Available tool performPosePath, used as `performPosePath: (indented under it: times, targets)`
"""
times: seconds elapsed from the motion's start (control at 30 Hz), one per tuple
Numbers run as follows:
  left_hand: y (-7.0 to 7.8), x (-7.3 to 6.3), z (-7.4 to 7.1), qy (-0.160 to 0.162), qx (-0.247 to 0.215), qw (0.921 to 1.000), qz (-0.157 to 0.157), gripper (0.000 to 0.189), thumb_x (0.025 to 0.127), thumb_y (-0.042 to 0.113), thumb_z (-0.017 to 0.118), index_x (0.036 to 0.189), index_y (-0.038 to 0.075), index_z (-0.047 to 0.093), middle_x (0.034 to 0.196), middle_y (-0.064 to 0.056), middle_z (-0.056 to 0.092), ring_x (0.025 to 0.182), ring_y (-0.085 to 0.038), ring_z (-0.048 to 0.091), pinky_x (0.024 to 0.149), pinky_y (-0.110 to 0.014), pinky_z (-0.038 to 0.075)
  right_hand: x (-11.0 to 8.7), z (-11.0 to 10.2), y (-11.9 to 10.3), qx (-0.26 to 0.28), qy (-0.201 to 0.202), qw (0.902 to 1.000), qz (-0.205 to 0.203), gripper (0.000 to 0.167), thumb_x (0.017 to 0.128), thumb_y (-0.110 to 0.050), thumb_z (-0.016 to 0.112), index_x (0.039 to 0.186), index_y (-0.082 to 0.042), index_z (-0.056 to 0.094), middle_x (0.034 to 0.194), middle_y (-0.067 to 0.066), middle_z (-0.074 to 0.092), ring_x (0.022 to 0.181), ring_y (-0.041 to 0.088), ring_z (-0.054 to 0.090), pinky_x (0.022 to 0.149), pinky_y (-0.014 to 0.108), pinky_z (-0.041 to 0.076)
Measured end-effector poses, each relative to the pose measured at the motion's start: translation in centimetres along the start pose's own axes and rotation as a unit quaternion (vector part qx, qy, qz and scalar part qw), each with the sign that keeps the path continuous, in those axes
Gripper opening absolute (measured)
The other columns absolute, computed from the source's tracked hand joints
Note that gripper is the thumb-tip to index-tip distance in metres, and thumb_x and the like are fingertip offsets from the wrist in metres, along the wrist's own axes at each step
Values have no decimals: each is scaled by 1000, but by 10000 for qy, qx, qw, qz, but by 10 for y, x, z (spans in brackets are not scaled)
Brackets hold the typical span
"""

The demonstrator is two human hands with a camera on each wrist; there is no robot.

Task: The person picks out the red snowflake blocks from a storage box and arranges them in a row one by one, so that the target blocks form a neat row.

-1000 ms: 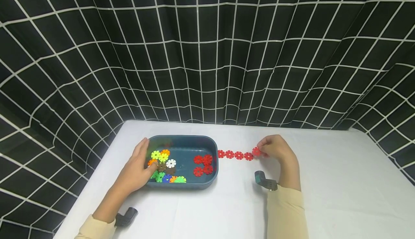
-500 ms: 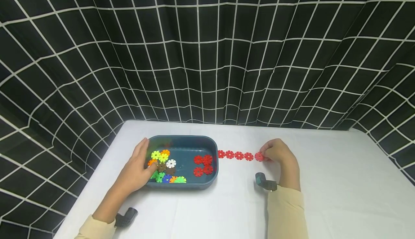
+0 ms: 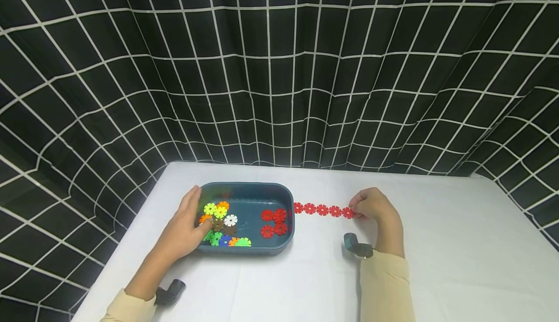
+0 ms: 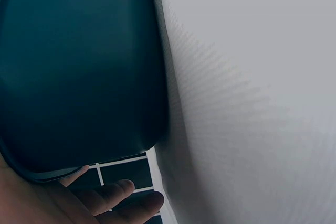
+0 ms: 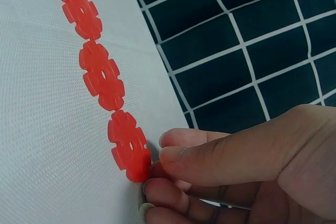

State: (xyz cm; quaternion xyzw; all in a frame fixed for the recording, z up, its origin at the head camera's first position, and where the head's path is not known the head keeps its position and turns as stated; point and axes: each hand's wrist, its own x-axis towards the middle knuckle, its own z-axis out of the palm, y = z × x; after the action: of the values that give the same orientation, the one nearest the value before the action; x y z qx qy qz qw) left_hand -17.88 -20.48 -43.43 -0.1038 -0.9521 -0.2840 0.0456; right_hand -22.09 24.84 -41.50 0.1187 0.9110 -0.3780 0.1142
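Note:
A row of red notched plastic discs (image 3: 322, 210), known as snowflake building discs, runs along the white table right of a dark teal bin (image 3: 244, 250). At the row's right end, my right hand (image 3: 374, 204) pinches the edge of the last red disc (image 3: 347, 212), which lies flat on the cloth. In the right wrist view, thumb and fingertips meet at that red disc (image 5: 130, 145). My left hand (image 3: 185, 227) holds the bin's left rim, thumb inside and fingers along the outer wall. The left wrist view shows the bin's side (image 4: 84, 72) with fingers (image 4: 142, 208) below it.
Inside the bin, several more red discs (image 3: 273, 222) lie at the right. Yellow, orange, brown, white, green and blue discs (image 3: 220, 225) lie at the left. A black curtain with a white grid (image 3: 279, 79) stands behind the table (image 3: 458, 254).
My right hand has lowered the red disc onto the table and slid it slightly left, to the end of the row. The left hand and the bin have stayed in place.

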Motion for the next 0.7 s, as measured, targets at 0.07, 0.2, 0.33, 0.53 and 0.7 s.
performPosePath:
  times: [0.07, 0.2, 0.33, 0.53, 0.7]
  targets:
    - [0, 0, 0, 1, -3, 10000, 0, 82, 91, 18, 61, 158, -2, 17, 164, -20, 14, 142, -48, 30, 105, -70, 32, 0, 0, 0, -12, 8, 10000, -25, 9, 86, 3, 65, 92, 5, 70, 76, 11, 67, 69, 24, 63, 68, 37, 56]
    - [0, 0, 0, 9, 1, 10000, 12, 82, 91, 19, 61, 157, -3, 18, 164, -20, 14, 142, -48, 31, 104, -70, 32, -4, -2, -6, -96, 102, 9999, -56, 14, 85, 1, 64, 98, 5, 69, 80, 14, 66, 73, 27, 62, 68, 39, 55]
    - [0, 0, 0, 18, 29, 10000, 13, 82, 91, 19, 61, 157, -3, 18, 164, -20, 14, 141, -49, 31, 104, -70, 32, -12, -3, -25, -289, 346, 9986, -279, 19, 87, -2, 63, 104, 3, 69, 91, 17, 65, 80, 30, 61, 72, 43, 54]
    - [0, 0, 0, 19, 15, 10000, 5, 82, 91, 19, 61, 157, -4, 18, 163, -21, 14, 141, -49, 30, 105, -69, 32, -28, 12, -73, -710, 665, 9886, -1152, 19, 90, -3, 67, 107, 2, 72, 101, 20, 69, 90, 34, 64, 80, 49, 56]
    - [1, 0, -1, 22, 20, 10000, -8, 82, 91, 19, 61, 157, -3, 18, 163, -20, 15, 142, -48, 30, 104, -70, 32, -42, 43, -112, -1011, 731, 9605, -2489, 19, 87, 3, 67, 104, 2, 74, 97, 13, 72, 89, 29, 65, 81, 45, 55]
